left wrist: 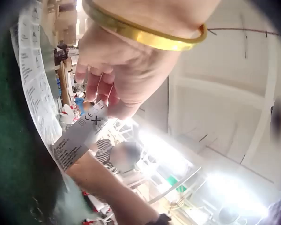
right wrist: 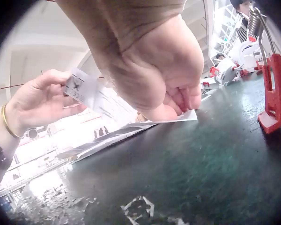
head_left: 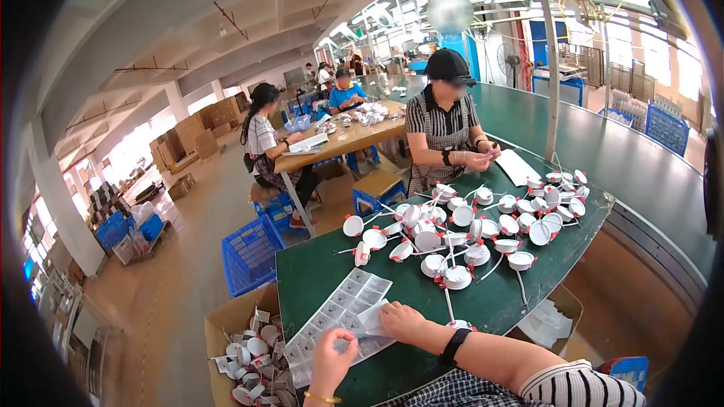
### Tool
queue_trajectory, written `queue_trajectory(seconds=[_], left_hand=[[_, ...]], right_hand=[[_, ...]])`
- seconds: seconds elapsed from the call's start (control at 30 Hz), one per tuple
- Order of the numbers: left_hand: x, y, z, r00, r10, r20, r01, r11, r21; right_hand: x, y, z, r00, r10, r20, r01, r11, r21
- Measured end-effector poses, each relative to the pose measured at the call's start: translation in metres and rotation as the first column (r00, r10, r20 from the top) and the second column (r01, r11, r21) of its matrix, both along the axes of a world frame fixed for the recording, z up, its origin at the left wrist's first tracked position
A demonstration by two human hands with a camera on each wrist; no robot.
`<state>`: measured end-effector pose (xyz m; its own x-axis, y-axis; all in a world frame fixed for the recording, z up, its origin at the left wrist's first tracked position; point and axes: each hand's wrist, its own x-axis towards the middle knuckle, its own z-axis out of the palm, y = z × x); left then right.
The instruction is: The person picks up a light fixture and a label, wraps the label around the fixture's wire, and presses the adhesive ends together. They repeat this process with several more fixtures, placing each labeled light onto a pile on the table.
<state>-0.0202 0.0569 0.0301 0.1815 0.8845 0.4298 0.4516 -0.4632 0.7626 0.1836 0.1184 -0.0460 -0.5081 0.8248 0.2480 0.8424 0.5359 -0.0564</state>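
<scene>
My left hand [head_left: 330, 362], with a gold bangle at its wrist, pinches one end of a small printed label [left wrist: 79, 137] between thumb and fingertips. The label is lifted at that end and slopes down toward a sheet of labels [head_left: 335, 307]. Rows of printed grey-white rectangles cover the sheet, which lies on the green tabletop. My right hand [head_left: 403, 322], wearing a black wristband, grips the sheet's right-hand edge with curled fingers. In the right wrist view, a white paper corner [right wrist: 191, 115] sticks out beside the fingertips.
Many round white light fittings [head_left: 461, 215] with red clips and white cables crowd the table beyond my hands. A cardboard box [head_left: 219, 332] of similar fittings stands left, near a blue crate [head_left: 249, 256]. Across the table, a person in a black cap [head_left: 445, 120] works.
</scene>
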Motion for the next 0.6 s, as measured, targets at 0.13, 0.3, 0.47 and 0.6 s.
queue_trajectory(seconds=[0.13,0.3,0.47,0.6], left_hand=[[-0.014,-0.018,-0.008,0.844,0.044,0.535,0.228,0.873,-0.431],[0.001,-0.043,0.013,0.497,0.070,0.865,0.517,0.777,-0.360],[0.025,-0.062,0.045,0.288,0.119,0.950,0.617,0.736,-0.279],[0.039,-0.065,0.038,0.207,0.149,0.967,0.683,0.686,-0.252]], right_hand=[[0.000,-0.003,0.003,0.999,-0.026,-0.030,0.025,1.000,-0.014],[0.008,-0.024,0.029,0.992,-0.027,-0.126,0.040,0.994,0.104],[0.027,-0.062,0.074,0.228,-0.439,-0.869,-0.541,0.685,-0.488],[0.057,-0.095,0.082,-0.108,-0.732,-0.673,-0.882,0.383,-0.275]])
